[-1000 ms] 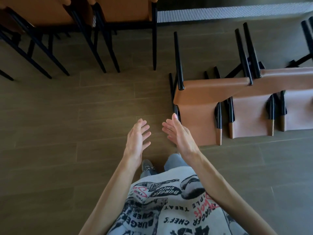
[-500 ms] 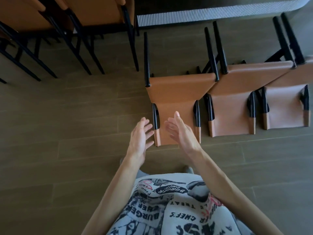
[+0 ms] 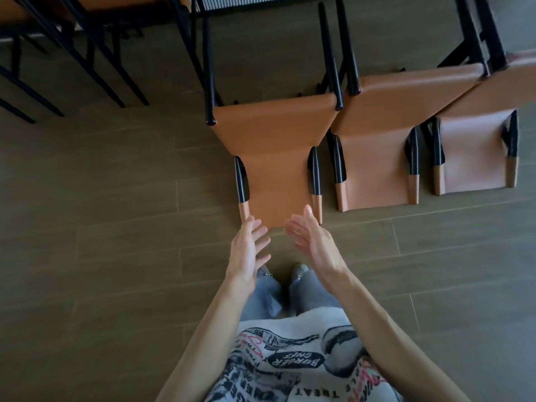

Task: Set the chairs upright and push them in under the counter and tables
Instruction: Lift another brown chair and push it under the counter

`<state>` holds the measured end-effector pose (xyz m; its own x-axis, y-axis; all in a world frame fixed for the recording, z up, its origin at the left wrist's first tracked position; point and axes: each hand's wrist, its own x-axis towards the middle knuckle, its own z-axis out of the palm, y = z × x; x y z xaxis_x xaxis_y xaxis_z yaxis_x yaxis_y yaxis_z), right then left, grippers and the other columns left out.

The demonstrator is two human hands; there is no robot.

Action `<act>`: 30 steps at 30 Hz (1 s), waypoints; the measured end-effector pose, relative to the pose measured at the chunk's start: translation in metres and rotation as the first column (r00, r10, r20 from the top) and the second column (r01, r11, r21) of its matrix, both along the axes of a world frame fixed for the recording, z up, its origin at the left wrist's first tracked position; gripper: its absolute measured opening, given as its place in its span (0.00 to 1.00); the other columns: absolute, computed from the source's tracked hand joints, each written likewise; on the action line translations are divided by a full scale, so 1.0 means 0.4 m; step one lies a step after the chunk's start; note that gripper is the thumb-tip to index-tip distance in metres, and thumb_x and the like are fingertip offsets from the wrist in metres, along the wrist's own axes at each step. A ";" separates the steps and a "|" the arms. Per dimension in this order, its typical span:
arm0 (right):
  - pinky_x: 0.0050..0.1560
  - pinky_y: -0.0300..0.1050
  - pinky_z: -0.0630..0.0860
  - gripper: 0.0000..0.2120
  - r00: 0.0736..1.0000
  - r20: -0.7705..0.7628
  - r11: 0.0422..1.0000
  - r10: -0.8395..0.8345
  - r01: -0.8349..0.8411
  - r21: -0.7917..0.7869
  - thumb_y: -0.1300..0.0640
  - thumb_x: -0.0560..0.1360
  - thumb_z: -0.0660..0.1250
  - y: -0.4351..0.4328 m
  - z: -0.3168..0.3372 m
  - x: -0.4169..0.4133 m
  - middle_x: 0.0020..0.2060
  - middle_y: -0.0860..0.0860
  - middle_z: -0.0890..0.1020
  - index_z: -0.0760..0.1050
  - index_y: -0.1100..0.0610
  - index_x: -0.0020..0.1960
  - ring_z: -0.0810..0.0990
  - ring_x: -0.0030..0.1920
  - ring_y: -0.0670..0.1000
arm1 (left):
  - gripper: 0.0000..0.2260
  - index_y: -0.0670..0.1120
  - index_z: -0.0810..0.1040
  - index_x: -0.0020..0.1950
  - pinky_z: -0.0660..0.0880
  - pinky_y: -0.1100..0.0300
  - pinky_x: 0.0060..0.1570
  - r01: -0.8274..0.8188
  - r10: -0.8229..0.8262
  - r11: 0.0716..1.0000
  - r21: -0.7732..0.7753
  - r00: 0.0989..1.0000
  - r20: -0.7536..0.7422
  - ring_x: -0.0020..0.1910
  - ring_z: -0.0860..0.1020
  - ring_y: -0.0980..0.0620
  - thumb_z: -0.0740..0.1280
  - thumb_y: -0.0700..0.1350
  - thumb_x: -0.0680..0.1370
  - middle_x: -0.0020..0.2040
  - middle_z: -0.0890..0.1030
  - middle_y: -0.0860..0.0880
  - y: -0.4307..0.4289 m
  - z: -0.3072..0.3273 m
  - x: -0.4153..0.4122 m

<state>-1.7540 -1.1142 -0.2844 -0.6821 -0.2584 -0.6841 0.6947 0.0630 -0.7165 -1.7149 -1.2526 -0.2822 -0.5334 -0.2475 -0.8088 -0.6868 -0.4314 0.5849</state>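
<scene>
Three tan leather chairs with black legs lie tipped on their backs on the wood floor, legs pointing toward the counter. The nearest chair (image 3: 275, 158) lies straight ahead of me, a second chair (image 3: 380, 146) beside it on the right, and a third chair (image 3: 475, 152) at the far right. My left hand (image 3: 248, 250) and my right hand (image 3: 311, 242) hover just short of the top edge of the nearest chair's backrest, palms facing each other. Both hands have their fingers apart and hold nothing.
Upright chairs (image 3: 87, 47) with black legs stand at the upper left under the counter. A ribbed counter base (image 3: 261, 0) runs along the top edge. My shoes (image 3: 298, 269) stand on bare floor just short of the fallen chair.
The view has moved right and closer, so the nearest fallen chair now lies directly ahead of me. Both hands have come up to its backrest edge, still holding nothing.
</scene>
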 end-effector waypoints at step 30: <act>0.64 0.51 0.70 0.38 0.804 0.444 0.839 -0.396 0.513 -0.180 0.33 0.78 0.49 -0.023 -1.809 -0.106 0.64 0.60 0.77 0.67 0.65 0.70 0.77 0.62 0.56 | 0.31 0.40 0.63 0.75 0.66 0.46 0.69 -0.675 0.602 0.610 0.416 0.736 0.311 0.67 0.71 0.41 0.60 0.59 0.80 0.70 0.70 0.38 0.050 -1.812 -0.193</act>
<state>-1.7966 -1.1232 -1.0080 -0.4745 -0.2017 -0.8568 0.8067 -0.4892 -0.3316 -1.7920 -1.2326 -1.0072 -0.2747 -0.0548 -0.9600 -0.1785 -0.9781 0.1069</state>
